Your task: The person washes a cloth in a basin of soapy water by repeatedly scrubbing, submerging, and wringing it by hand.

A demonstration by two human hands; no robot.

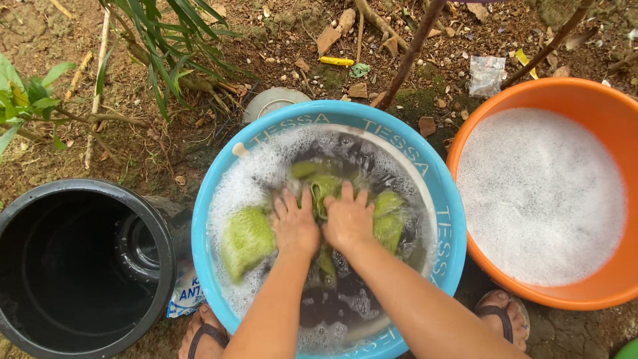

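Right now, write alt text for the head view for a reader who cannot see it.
Two hands, left hand and right hand, press a green cloth into soapy water in a blue basin on bare soil. An orange basin of suds sits at right, a black bucket at left.

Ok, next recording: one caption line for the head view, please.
Both hands, left hand and right hand, press a green cloth into soapy water in a blue basin, between a black bucket and an orange basin.
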